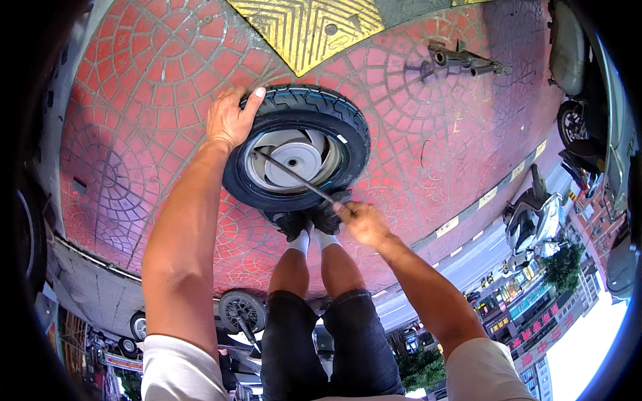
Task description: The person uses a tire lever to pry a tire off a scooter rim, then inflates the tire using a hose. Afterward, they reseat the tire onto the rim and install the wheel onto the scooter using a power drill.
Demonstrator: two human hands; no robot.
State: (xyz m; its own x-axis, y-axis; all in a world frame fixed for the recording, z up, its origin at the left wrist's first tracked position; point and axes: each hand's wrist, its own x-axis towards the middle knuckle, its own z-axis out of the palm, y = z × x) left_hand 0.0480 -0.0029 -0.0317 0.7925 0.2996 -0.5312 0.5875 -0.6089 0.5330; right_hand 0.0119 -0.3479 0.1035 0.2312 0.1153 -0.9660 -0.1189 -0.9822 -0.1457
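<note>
A black tyre (351, 134) on a silver wheel rim (292, 160) is in front of my shoes, its lower edge against them. My left hand (231, 119) grips the tyre's upper left edge, thumb stretched along the tread and the other fingers partly hidden. In my right hand (364, 222), closed round its near end, is a long thin metal tyre lever (297, 178). The lever slants across the wheel, and its far tip lies by the left inner side of the rim. Whether that tip is hooked under the tyre's bead I cannot tell.
Red patterned paving (160, 73) lies all around. A yellow ribbed ramp (314, 30) is just beyond the tyre. Farther right lies a metal vehicle part (465, 61). A white scooter (535, 224) and other vehicles stand along the right side; a spoked wheel (242, 311) is behind my legs.
</note>
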